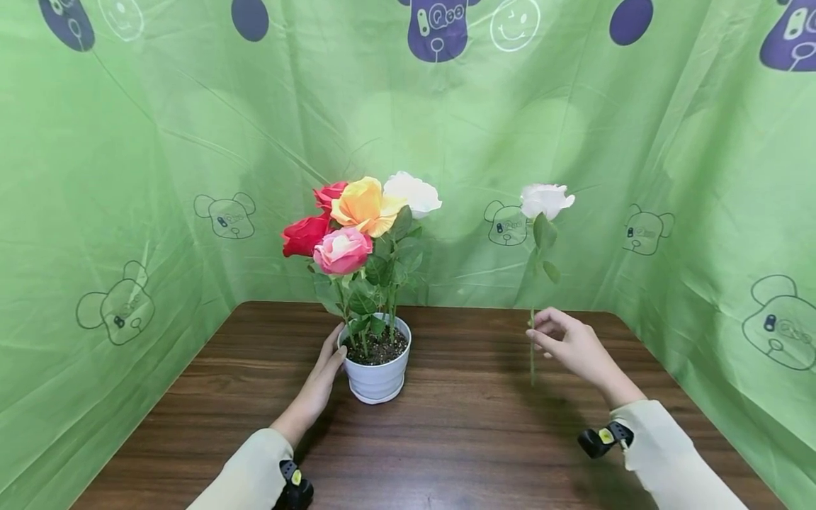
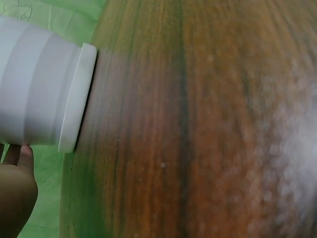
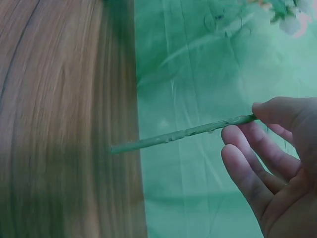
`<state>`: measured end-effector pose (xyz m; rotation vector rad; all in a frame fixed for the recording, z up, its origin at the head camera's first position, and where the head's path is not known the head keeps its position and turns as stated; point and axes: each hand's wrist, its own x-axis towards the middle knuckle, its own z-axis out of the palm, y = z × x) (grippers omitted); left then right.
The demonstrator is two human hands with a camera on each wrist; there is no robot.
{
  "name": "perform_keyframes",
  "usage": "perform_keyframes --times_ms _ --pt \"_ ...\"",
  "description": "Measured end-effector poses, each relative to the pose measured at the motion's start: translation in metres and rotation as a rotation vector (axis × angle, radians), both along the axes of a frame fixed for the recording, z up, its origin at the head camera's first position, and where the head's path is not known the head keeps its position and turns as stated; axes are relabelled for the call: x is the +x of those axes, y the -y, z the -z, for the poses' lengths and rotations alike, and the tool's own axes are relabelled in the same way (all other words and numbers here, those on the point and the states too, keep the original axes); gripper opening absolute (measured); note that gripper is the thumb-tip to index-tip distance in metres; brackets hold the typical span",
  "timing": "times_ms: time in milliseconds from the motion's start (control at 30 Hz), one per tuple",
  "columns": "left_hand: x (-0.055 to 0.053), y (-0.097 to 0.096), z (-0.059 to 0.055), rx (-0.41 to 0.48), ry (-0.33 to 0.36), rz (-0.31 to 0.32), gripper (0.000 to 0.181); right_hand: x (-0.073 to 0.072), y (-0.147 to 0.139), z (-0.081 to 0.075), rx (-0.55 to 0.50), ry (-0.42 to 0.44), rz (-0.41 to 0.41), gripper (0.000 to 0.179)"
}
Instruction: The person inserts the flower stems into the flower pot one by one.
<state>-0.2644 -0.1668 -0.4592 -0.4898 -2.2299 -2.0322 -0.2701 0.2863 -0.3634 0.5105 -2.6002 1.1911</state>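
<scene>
A white rose [image 1: 547, 201] stands upright in the air on the right of the head view. My right hand [image 1: 571, 348] pinches its green stem [image 3: 183, 134] between thumb and fingertips; the stem's lower end hangs free below the fingers. My left hand [image 1: 325, 368] rests against the left side of a white ribbed flower pot [image 1: 377, 381], fingers fairly straight. In the pot's dark soil [image 1: 382, 348] stand several roses: a yellow-orange rose [image 1: 366, 207], a pink rose [image 1: 343, 251], a red rose [image 1: 307, 236], another red rose [image 1: 329, 195] and a white rose [image 1: 412, 194].
The pot stands on a dark wooden table [image 1: 459, 425]. Green cloth [image 1: 459, 134] printed with bear outlines and purple shapes hangs behind the table and along both sides. Each wrist wears a black camera on a strap, near a pale sleeve [image 1: 669, 446].
</scene>
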Motion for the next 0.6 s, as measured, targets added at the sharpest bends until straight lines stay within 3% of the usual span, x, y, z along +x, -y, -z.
perform_keyframes --times_ms 300,600 --pt "-0.001 -0.001 -0.003 0.029 0.007 0.017 0.057 -0.003 0.05 -0.021 -0.107 -0.048 -0.085 0.019" --pt "0.001 0.0 -0.002 0.013 0.01 0.008 0.057 0.019 0.106 -0.052 -0.199 -0.122 -0.146 0.011"
